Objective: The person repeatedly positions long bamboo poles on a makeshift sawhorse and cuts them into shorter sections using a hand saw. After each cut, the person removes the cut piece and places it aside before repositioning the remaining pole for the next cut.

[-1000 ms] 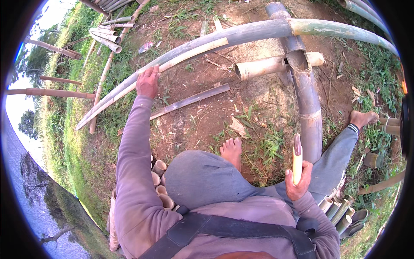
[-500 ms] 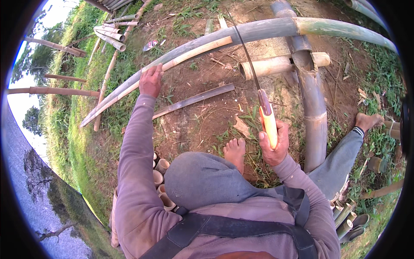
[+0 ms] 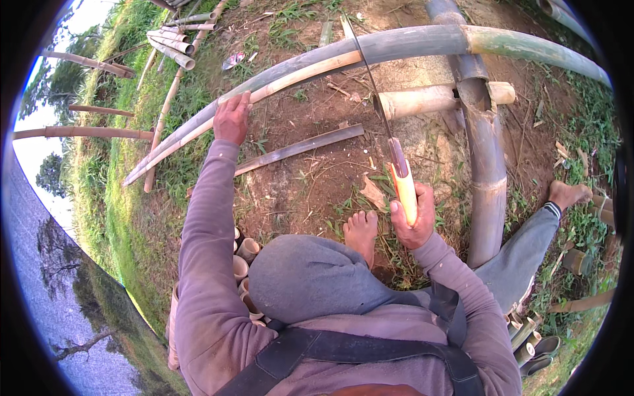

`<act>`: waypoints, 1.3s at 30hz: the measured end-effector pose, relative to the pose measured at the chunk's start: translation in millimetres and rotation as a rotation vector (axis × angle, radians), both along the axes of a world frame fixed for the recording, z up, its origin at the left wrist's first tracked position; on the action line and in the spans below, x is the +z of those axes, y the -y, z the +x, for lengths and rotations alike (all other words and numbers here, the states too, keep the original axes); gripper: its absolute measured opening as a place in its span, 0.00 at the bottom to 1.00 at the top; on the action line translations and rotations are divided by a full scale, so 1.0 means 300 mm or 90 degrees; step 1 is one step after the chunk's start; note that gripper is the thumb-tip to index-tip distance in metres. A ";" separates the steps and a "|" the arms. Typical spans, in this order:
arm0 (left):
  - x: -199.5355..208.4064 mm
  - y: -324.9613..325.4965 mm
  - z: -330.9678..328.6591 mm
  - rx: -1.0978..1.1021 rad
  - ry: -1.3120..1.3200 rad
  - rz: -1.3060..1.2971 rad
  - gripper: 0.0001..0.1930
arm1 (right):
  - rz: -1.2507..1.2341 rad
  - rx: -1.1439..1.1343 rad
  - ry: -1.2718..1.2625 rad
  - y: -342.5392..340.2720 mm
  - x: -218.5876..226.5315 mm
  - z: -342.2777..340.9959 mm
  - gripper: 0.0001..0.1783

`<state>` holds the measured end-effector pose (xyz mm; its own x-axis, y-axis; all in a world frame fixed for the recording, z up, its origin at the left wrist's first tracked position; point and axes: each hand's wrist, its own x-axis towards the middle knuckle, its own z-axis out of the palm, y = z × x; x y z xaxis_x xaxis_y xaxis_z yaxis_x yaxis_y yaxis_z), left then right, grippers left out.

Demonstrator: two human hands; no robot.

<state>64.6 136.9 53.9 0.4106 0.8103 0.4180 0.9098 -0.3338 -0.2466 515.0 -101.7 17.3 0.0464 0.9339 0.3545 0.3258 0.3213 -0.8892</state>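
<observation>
A long grey-green bamboo pole (image 3: 422,43) runs across the far side, with a pale bamboo slat (image 3: 297,76) lying along its near edge. My left hand (image 3: 232,120) is closed over the slat and pole toward their left part, fingertips on top. In my right hand (image 3: 415,214) is a handsaw (image 3: 405,191), gripped by its pale yellow handle. Its thin dark blade points away from me and crosses the pole at the slat's right end. Whether the teeth have cut into the pole cannot be made out.
A thick upright-lying bamboo post (image 3: 485,152) with a notch carries the pole, and a short pale bamboo piece (image 3: 422,101) passes through it. A split bamboo strip (image 3: 304,148) lies on the soil. Cut bamboo tubes (image 3: 248,249) stand by my knee; more tubes (image 3: 173,46) lie far left.
The saw blade has shifted left along the pole, from just past the slat's right end to right at it. My left hand keeps its hold. The whole view has shifted slightly.
</observation>
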 end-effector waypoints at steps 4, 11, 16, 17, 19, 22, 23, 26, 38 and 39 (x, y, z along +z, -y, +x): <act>0.000 0.001 -0.002 0.013 -0.003 -0.003 0.20 | -0.044 -0.004 -0.027 -0.064 -0.002 -0.017 0.25; 0.005 0.014 0.002 0.017 0.000 -0.026 0.20 | -0.015 0.016 0.016 0.070 -0.056 0.017 0.26; -0.009 -0.004 -0.003 0.035 0.008 -0.018 0.20 | -0.118 0.012 -0.074 -0.116 0.041 -0.050 0.24; -0.010 -0.008 -0.006 0.031 0.006 -0.014 0.20 | -0.150 0.011 -0.101 -0.144 0.057 -0.059 0.24; -0.013 -0.004 -0.005 0.025 0.008 -0.008 0.20 | -0.099 0.005 -0.070 -0.138 0.025 -0.058 0.24; -0.019 0.010 -0.007 0.001 0.031 -0.008 0.20 | -0.133 0.023 -0.044 -0.010 -0.017 -0.024 0.24; -0.024 0.015 -0.004 0.000 0.033 -0.004 0.20 | -0.119 0.027 -0.033 0.035 -0.023 -0.012 0.24; -0.024 0.012 0.000 0.005 0.028 0.005 0.20 | -0.064 0.022 -0.009 0.090 -0.043 -0.003 0.24; -0.190 0.369 0.012 -0.006 -0.004 -0.076 0.15 | -0.025 -0.058 -0.106 -0.062 0.089 0.071 0.21; -0.243 0.432 0.015 0.012 -0.003 -0.141 0.15 | -0.031 -0.071 -0.114 -0.026 0.082 0.104 0.21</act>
